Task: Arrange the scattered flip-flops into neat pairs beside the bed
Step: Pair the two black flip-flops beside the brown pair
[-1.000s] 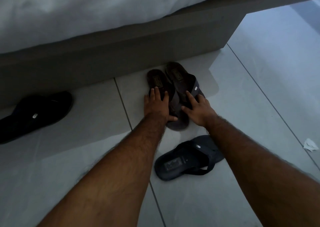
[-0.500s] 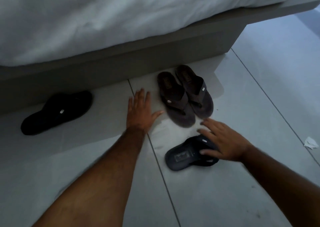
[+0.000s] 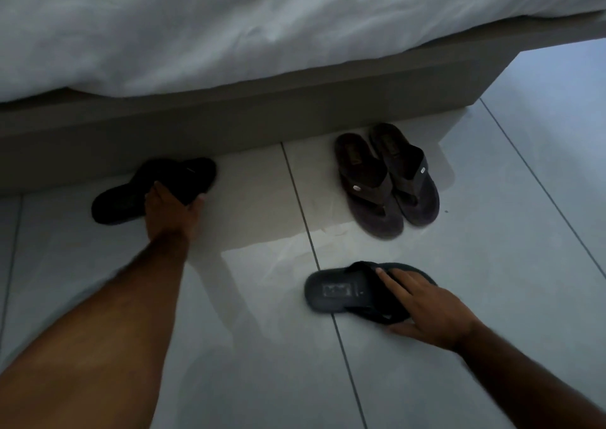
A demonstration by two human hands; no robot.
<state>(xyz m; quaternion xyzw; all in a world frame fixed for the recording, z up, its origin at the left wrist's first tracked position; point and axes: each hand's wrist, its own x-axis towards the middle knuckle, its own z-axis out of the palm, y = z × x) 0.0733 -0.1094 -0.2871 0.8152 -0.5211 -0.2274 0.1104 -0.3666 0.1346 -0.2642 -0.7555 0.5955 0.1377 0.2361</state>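
Two brown flip-flops lie side by side on the tiled floor against the bed base. A black flip-flop lies at the left by the bed base, and my left hand grips its strap part. Another black flip-flop lies nearer to me on the right, heel pointing left. My right hand rests on its strap and toe end, fingers around the strap.
A white duvet hangs over the bed edge at the top. Pale floor tiles with dark grout lines spread between my arms. The bed corner ends at the upper right.
My hands left the brown pair. The left hand moved left and took hold of the far black flip-flop. The right hand settled onto the near black one. The view shifted left.
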